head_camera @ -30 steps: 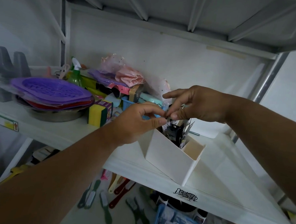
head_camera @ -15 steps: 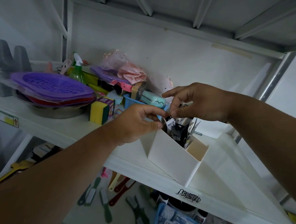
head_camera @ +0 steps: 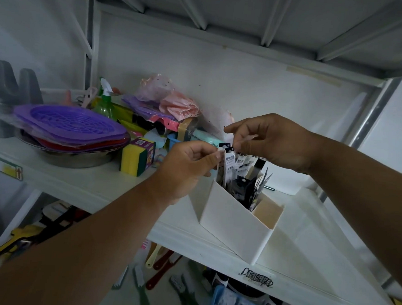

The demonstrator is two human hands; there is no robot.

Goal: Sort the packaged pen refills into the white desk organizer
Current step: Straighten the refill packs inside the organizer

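A white desk organizer [head_camera: 233,226] stands on the white shelf [head_camera: 307,239], right of centre. Several packaged pen refills [head_camera: 238,175] stand upright in its left compartment, their black and white header cards sticking out. Its right compartment [head_camera: 266,213] shows a bare tan inside. My left hand [head_camera: 185,168] pinches the top of the leftmost refill pack between thumb and fingers. My right hand [head_camera: 272,142] hovers over the packs and pinches the top of another one, with the index finger stretched out to the left.
On the shelf's left lie a purple plastic tray [head_camera: 66,124] on a metal bowl [head_camera: 74,157], a yellow-green sponge pack [head_camera: 137,156], a green spray bottle [head_camera: 106,103] and pink bags [head_camera: 174,102]. Brushes [head_camera: 141,286] and a blue box [head_camera: 238,303] sit on the level below.
Both hands have stayed over the organizer. My left hand has risen from the organizer's rim to pinch a pack's top. My right hand has shifted slightly right.
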